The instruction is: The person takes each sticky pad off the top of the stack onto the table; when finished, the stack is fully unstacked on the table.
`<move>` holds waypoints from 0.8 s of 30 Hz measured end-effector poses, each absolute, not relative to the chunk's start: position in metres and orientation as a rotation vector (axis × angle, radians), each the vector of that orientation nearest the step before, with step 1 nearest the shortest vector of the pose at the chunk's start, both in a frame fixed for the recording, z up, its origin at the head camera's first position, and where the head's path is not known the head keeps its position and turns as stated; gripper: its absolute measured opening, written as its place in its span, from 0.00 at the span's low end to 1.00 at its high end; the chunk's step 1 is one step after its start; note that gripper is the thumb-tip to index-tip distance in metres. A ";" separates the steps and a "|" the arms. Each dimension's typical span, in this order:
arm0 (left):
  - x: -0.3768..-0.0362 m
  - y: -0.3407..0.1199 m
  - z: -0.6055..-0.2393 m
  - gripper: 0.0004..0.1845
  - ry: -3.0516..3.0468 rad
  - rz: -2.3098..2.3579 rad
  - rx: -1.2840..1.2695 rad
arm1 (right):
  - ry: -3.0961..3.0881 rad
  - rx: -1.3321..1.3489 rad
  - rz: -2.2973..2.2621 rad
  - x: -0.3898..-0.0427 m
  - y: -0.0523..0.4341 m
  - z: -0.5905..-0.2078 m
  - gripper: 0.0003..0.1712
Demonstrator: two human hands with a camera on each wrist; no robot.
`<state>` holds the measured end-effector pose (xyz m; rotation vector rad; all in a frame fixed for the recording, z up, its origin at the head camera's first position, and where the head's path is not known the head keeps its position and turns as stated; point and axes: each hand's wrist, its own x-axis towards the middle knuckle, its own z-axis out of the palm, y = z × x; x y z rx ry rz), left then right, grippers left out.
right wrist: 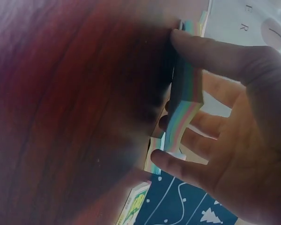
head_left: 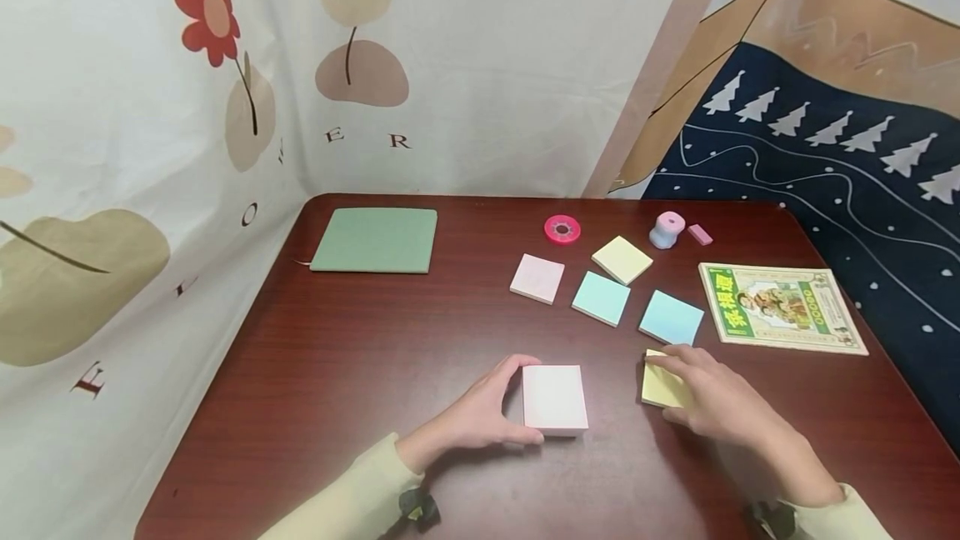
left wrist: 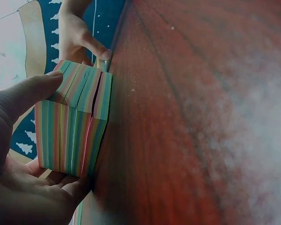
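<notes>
The table [head_left: 360, 373] was dark, glossy wood, so any pad could have slid under a sideways push. Your left hand [head_left: 480, 417] was clamped on the thick multicoloured note block [head_left: 555, 398] near the front edge, thumb and fingers curled round its left side. The left wrist view showed that block [left wrist: 77, 126] split into offset sections; a loose squeeze could have sheared it apart. Your right hand [head_left: 712, 402] pinched a thinner yellow pad [head_left: 662, 386] just right of the block, fingers curled over its edges. The blue pad [head_left: 671, 317] lay close behind your knuckles and could have been knocked.
</notes>
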<state>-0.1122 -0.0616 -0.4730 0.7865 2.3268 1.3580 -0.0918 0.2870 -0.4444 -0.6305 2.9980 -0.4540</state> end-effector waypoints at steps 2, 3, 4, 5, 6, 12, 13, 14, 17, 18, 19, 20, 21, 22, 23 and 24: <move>-0.112 -0.062 -0.473 0.46 2.326 1.357 0.785 | 2.999 -0.626 -0.450 -0.092 0.288 -0.444 0.40; -0.112 -0.062 -0.472 0.46 2.326 1.357 0.784 | 2.997 -0.623 -0.450 -0.092 0.289 -0.444 0.40; -0.112 -0.062 -0.472 0.46 2.327 1.355 0.784 | 2.995 -0.623 -0.454 -0.092 0.290 -0.444 0.40; -0.112 -0.062 -0.472 0.46 2.329 1.354 0.785 | 2.987 -0.625 -0.462 -0.092 0.291 -0.444 0.40; -0.112 -0.062 -0.472 0.46 2.330 1.353 0.785 | 2.982 -0.624 -0.469 -0.092 0.291 -0.444 0.40; -0.112 -0.062 -0.472 0.46 2.345 1.334 0.795 | 2.949 -0.632 -0.511 -0.092 0.294 -0.445 0.40; -0.112 -0.062 -0.473 0.46 2.346 1.333 0.796 | 2.948 -0.630 -0.511 -0.091 0.295 -0.445 0.40; -0.112 -0.062 -0.473 0.45 2.344 1.335 0.796 | 2.946 -0.631 -0.510 -0.091 0.295 -0.445 0.40; -0.112 -0.062 -0.473 0.45 2.335 1.342 0.799 | 2.941 -0.635 -0.496 -0.091 0.295 -0.445 0.40; -0.113 -0.062 -0.474 0.45 2.333 1.343 0.799 | 2.946 -0.633 -0.481 -0.092 0.295 -0.445 0.40; -0.113 -0.062 -0.474 0.45 2.333 1.344 0.801 | 2.950 -0.629 -0.465 -0.092 0.294 -0.444 0.40; -0.113 -0.062 -0.474 0.46 2.333 1.343 0.803 | 2.954 -0.627 -0.455 -0.092 0.294 -0.444 0.41; -0.113 -0.062 -0.474 0.46 2.335 1.342 0.805 | 2.958 -0.619 -0.441 -0.092 0.293 -0.442 0.42; -0.113 -0.062 -0.474 0.46 2.336 1.341 0.806 | 2.964 -0.609 -0.426 -0.092 0.293 -0.441 0.42; -0.113 -0.062 -0.474 0.46 2.338 1.337 0.807 | 2.968 -0.598 -0.412 -0.092 0.292 -0.439 0.42; -0.113 -0.062 -0.474 0.46 2.343 1.332 0.808 | 2.972 -0.584 -0.406 -0.091 0.291 -0.436 0.42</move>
